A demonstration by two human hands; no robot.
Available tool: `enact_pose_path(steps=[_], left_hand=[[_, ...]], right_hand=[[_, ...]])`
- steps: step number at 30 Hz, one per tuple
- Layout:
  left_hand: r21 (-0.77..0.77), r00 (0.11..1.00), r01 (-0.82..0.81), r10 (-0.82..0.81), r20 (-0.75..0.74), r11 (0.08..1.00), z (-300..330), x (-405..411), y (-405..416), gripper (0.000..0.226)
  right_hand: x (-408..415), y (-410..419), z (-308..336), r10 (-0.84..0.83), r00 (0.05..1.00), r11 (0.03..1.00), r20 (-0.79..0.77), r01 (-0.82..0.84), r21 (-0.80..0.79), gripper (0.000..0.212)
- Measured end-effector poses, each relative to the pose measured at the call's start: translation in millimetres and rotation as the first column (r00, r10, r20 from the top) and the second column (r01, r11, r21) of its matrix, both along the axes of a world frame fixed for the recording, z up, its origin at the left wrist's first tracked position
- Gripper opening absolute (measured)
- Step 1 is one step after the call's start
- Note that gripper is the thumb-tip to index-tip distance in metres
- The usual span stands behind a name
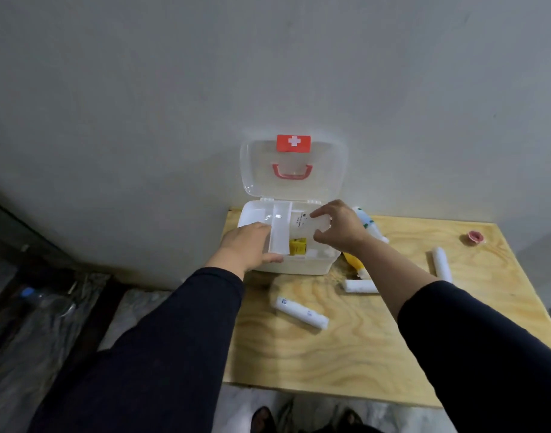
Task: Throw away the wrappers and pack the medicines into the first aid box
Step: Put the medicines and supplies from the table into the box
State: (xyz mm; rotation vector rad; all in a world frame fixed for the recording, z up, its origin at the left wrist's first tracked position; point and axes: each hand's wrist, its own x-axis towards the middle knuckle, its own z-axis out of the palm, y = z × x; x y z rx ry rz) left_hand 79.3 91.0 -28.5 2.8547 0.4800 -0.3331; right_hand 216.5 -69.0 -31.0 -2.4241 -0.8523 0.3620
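Observation:
The white first aid box (302, 266) stands open at the table's back left corner, its clear lid (294, 189) with a red cross label leaning on the wall. My left hand (247, 245) grips the box's left front side beside a clear inner tray (279, 229). My right hand (338, 226) holds a white printed packet (304, 223) over the box's right half. A yellow box (297, 246) lies inside. White bandage rolls lie on the table: one (300, 312) in front, one (360, 285) near the box, one (441, 264) at the right.
The plywood table (361, 354) stands against a grey wall. A white bottle (369, 223) and a yellow tube (354, 262) lie right of the box. A small pink item (475, 237) sits at the far right. My feet (302, 418) are below the table's front edge. A plastic bottle (46, 303) lies at the left.

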Motion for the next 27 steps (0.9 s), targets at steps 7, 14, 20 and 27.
enact_pose_path(steps=[7, 14, 20, 27], left_hand=[[-0.007, 0.998, 0.009, -0.009, 0.058, 1.000, -8, -1, 4, 0.076], [0.008, 0.998, 0.017, -0.017, 0.060, 1.000, -12, -1, 5, 0.071], [0.030, 0.995, 0.037, -0.039, 0.094, 0.999, -16, -2, 6, 0.068], [-0.014, 0.985, 0.002, 0.000, 0.174, 1.000, -26, -9, 5, 0.077]], right_hand=[[-1, 17, -11, 0.054, 0.996, 0.981, 0.065, -0.041, -0.191, 0.046], [-17, 41, -33, -0.046, 0.999, 0.996, -0.017, 0.045, -0.081, 0.042], [-17, 34, -29, -0.055, 0.998, 0.998, -0.016, 0.054, -0.036, 0.042], [-7, -15, -3, -0.302, 0.952, 0.936, 0.058, 0.284, 0.206, 0.029]])
